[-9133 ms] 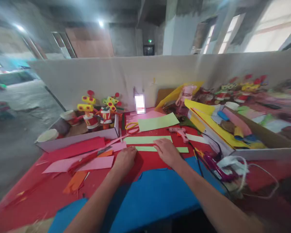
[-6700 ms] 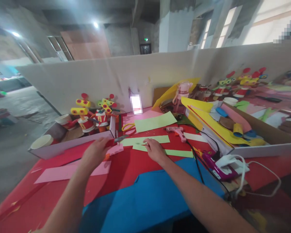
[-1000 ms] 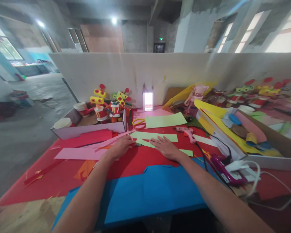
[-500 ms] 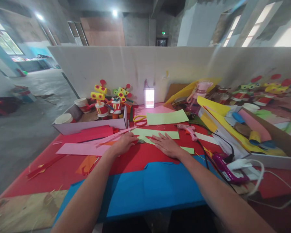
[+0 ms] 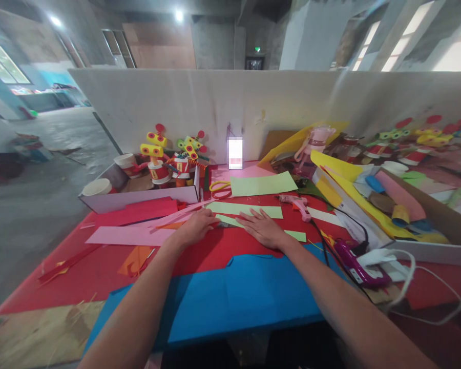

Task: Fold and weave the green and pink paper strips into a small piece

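Observation:
A narrow light-green paper strip (image 5: 226,220) lies on the red tabletop between my two hands. My left hand (image 5: 196,226) has its fingers bent and pressed together at the strip's left end; the fingertips are partly hidden. Spread flat, my right hand (image 5: 262,229) presses down on the strip, and a green end (image 5: 296,236) shows beyond the wrist. Just behind the hands is a wider green strip (image 5: 218,207), and farther back lies a larger green sheet (image 5: 263,185). Something dark and small shows under the narrow strip, too unclear to name.
Yellow-handled scissors (image 5: 219,188) lie behind my left hand. A pink glue gun (image 5: 300,206) and its cord are to the right, near a purple power strip (image 5: 359,266). Boxes stand left (image 5: 165,197) and right (image 5: 438,251). Blue sheet material (image 5: 249,297) covers the front edge.
The view has shifted slightly, so everything sits a little more to the left and higher. Both hands keep nearly the same pose on the paper.

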Demonstrator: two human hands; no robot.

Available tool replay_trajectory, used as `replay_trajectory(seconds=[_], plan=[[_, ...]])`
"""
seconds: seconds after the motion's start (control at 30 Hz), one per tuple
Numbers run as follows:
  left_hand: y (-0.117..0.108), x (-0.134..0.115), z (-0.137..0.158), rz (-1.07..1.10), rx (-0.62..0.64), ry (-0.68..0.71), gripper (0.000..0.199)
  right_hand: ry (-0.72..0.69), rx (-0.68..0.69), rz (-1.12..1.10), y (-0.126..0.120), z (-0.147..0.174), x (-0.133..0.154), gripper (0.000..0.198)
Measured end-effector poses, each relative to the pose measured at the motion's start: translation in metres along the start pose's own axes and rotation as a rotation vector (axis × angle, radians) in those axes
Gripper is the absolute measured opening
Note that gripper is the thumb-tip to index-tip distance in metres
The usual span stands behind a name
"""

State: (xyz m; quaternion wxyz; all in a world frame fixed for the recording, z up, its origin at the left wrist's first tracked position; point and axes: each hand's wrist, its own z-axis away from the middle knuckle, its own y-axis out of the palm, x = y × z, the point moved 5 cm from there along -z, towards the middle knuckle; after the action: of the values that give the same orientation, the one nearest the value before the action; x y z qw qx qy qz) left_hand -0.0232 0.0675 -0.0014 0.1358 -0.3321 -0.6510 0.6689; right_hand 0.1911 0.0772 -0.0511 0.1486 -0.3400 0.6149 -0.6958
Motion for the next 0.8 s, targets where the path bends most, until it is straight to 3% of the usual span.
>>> replay_trajectory(seconds=[0.4,0.57,0.67,0.73,0.8], plan=[[0.012,-0.011,-0.011,-0.076,-0.042,0.033,0.024,0.014,-0.025,-0.042,-0.005,0.003,0.007,0.055],[0.003,0.001,-0.005,0.001,-0.127,0.024,0.022,0.071,-0.054,-0.104,-0.006,-0.013,0.028,0.056],[0.0,0.009,-0.001,0.051,-0.115,0.007,0.018,0.109,-0.075,-0.178,-0.01,-0.021,0.027,0.056],[0.0,0.01,0.001,0.068,-0.103,-0.01,0.016,0.085,-0.11,-0.174,-0.015,-0.019,0.019,0.054],[-0.001,0.01,0.001,0.07,-0.095,-0.023,0.015,-0.037,-0.125,-0.128,-0.018,-0.012,0.011,0.05]])
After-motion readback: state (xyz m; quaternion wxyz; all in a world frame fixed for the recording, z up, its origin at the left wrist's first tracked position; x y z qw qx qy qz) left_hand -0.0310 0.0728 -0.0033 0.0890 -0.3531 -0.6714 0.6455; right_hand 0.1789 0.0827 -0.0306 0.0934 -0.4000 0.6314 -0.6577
